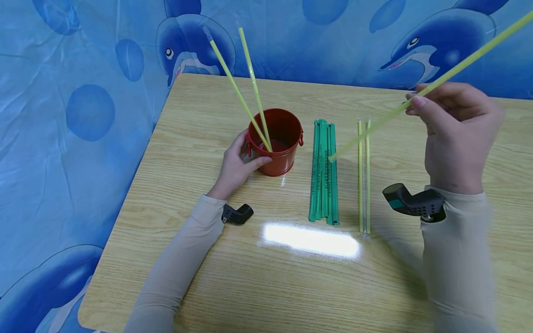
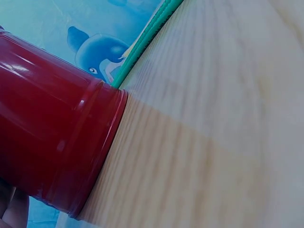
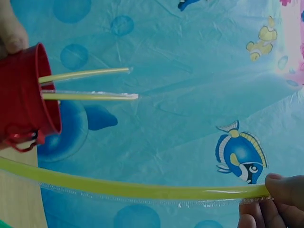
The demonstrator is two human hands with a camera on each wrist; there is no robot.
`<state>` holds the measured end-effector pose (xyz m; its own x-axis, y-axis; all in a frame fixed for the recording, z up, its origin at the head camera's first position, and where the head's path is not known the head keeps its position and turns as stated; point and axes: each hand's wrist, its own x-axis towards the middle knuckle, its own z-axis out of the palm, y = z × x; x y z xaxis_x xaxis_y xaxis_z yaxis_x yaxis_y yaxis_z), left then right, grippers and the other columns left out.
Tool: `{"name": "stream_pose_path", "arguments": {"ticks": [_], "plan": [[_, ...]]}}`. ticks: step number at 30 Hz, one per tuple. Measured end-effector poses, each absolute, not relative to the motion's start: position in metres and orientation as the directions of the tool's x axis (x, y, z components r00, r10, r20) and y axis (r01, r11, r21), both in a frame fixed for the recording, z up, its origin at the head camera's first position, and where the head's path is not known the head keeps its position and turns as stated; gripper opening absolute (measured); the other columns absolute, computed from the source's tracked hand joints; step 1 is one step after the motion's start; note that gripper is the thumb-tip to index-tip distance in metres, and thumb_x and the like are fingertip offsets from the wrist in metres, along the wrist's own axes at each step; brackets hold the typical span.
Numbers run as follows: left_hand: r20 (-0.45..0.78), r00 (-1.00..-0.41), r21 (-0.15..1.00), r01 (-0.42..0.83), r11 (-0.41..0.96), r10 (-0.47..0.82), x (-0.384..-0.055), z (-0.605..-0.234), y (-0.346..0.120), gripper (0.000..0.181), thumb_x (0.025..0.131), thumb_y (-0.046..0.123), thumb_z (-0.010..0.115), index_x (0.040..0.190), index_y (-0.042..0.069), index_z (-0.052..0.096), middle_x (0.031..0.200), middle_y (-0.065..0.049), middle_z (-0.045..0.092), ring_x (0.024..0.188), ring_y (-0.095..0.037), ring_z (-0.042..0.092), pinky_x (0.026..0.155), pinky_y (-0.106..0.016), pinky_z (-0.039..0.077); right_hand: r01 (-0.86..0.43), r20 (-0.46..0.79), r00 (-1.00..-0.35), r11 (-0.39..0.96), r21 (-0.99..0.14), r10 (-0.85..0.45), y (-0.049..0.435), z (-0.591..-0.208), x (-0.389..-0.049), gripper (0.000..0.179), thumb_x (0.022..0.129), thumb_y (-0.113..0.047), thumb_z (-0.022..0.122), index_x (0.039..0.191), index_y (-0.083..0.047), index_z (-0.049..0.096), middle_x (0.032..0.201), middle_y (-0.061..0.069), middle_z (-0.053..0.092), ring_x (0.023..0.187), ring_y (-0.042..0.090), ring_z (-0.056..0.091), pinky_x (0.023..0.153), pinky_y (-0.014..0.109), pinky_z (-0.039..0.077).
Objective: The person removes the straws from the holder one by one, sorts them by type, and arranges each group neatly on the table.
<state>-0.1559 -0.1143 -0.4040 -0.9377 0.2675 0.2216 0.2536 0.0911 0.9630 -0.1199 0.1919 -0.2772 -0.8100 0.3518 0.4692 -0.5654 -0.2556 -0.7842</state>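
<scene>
A small red bucket [image 1: 278, 165] stands on the table, two wrapped yellow straws [image 1: 234, 83] leaning out of its mouth. My left hand [image 1: 236, 165] grips its left side, thumb along the front near the rim. In the left wrist view the bucket wall [image 2: 52, 123] fills the left side and mostly hides that hand. My right hand [image 1: 460, 132] pinches another yellow straw [image 1: 470, 58] between thumb and fingers, raised at a slant over the table. In the right wrist view this straw [image 3: 142, 191] shows a clear wrapper along its edge.
Right of the bucket lies a bundle of green wrapped straws [image 1: 323, 180], side by side. Beyond it, two yellow straws [image 1: 360, 194] in clear wrap lie on the wooden table [image 1: 250, 282]. A blue dolphin-print sheet [image 1: 266, 51] hangs behind the table.
</scene>
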Motion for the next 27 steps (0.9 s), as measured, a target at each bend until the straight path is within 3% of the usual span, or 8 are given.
{"name": "stream_pose_path", "arguments": {"ticks": [10,27], "plan": [[0.224,-0.938,0.962,0.256,0.094,0.264,-0.156,-0.405,-0.114,0.072,0.081,0.002,0.073,0.142,0.002,0.036,0.139,-0.011,0.045,0.128,-0.017,0.043,0.105,-0.028,0.036,-0.519,0.441,-0.834,-0.197,-0.832,0.333,0.219,-0.287,-0.105,0.019,0.077,0.018,0.066,0.09,0.029,0.057,0.076,0.022,0.066,0.071,0.027,0.062,0.077,0.029,0.054],[0.228,-0.938,0.963,0.257,0.084,0.26,-0.156,-0.405,-0.114,0.072,0.081,0.0,0.073,0.142,0.001,0.036,0.139,-0.012,0.045,0.127,-0.018,0.043,0.105,-0.028,0.036,-0.375,0.293,-0.898,-0.223,-0.9,0.33,0.245,-0.302,-0.082,0.018,0.077,0.02,0.064,0.093,0.027,0.059,0.079,0.021,0.067,0.071,0.026,0.064,0.075,0.026,0.055]]}}
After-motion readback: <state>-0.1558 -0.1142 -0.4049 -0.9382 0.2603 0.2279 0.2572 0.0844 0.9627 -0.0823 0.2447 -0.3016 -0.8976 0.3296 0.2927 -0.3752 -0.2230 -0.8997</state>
